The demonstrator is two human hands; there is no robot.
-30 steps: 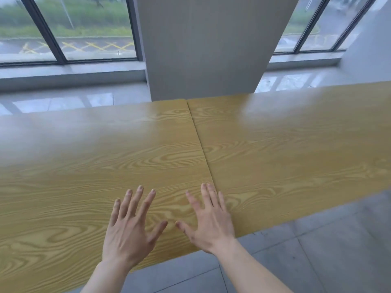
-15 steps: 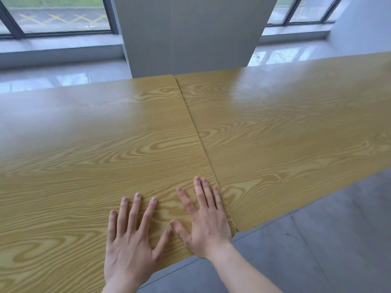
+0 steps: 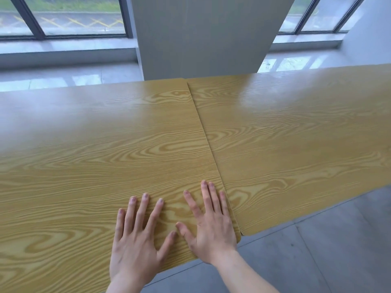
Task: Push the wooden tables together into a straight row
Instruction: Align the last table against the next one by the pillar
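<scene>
Two yellow wood-grain tables stand end to end. The left table [image 3: 95, 144] and the right table [image 3: 296, 134] meet along a thin seam running from the far edge to the near edge. At the near edge the left table's rounded corner sticks out slightly past the right table's corner. My left hand [image 3: 137, 240] lies flat on the left table near its front edge, fingers spread. My right hand [image 3: 211, 225] lies flat beside it, fingers spread, just left of the seam at the table's near right corner. Neither hand holds anything.
A wide grey pillar [image 3: 207, 34] rises just behind the tables at the seam. Dark-framed windows [image 3: 63, 17] with a low sill run along the far wall. Grey tiled floor [image 3: 328, 250] lies at the near right.
Both hands have come down from hovering to lying flat on the left table, and have shifted slightly forward. The view has tilted and the seam stays closed.
</scene>
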